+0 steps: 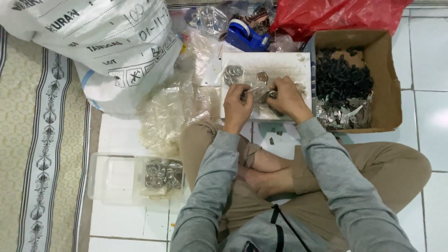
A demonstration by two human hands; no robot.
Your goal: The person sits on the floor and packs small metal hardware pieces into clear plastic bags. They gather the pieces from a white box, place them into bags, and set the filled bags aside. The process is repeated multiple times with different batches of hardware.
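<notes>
Both hands, L [236, 108] & R [288, 99], fingers pinching small clear bag [258, 92] between them

I note a white sack [93, 42], red bag [336, 14], blue tape dispenser [245, 35] — cardboard box [389, 79] of black parts.

Seated cross-legged, bare feet tucked in, both grey-sleeved arms stretched forward. Left hand [236, 108] knuckles up, fingers [243, 95] curled under and pinching. Right hand [288, 98] just beside it, fingers bent inward toward the left, wrists nearly level and close together.
</notes>
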